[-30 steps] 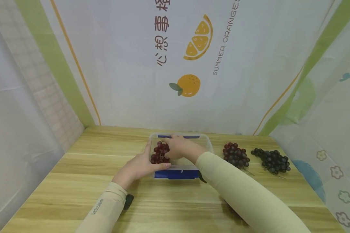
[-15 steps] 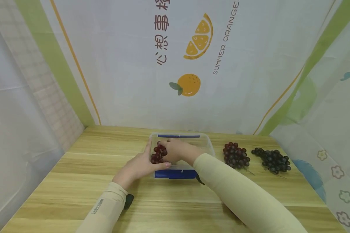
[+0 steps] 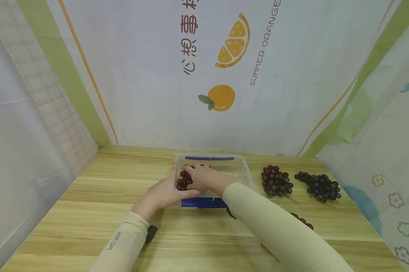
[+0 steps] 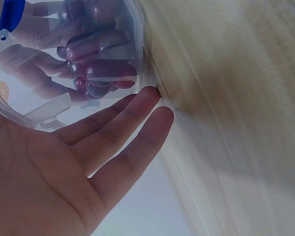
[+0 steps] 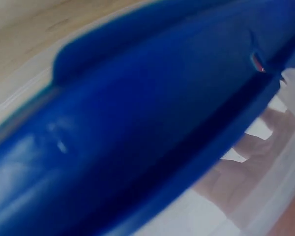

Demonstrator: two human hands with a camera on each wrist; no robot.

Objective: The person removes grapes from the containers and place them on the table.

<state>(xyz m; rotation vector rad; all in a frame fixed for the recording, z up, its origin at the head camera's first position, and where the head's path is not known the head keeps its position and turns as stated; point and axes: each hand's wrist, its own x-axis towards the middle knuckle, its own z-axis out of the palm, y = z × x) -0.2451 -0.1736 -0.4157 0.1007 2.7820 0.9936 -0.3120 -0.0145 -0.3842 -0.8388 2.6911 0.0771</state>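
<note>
In the head view a clear plastic box point(image 3: 240, 173) with blue side latches stands at the table's back middle. Red grapes point(image 3: 184, 180) lie at its left end. My right hand point(image 3: 204, 178) reaches inside, its fingers curled over the bunch and covering much of it. Through the wall in the left wrist view, those fingers touch the grapes point(image 4: 101, 46). Outside the left end is my left hand point(image 3: 163, 194), thumb along the near rim and fingers extended beside the wall. A blue latch point(image 5: 137, 113) fills much of the right wrist view.
Right of the box lie a dark red bunch of grapes point(image 3: 276, 181) and a black bunch point(image 3: 321, 187). More grapes point(image 3: 303, 221) show partly behind the right sleeve. The wooden table point(image 3: 197, 241) ends against a printed curtain point(image 3: 150, 94) at the back.
My right hand has shifted slightly left and spread farther over the grapes in the box. My left hand keeps its place. Grapes behind the right sleeve now show more.
</note>
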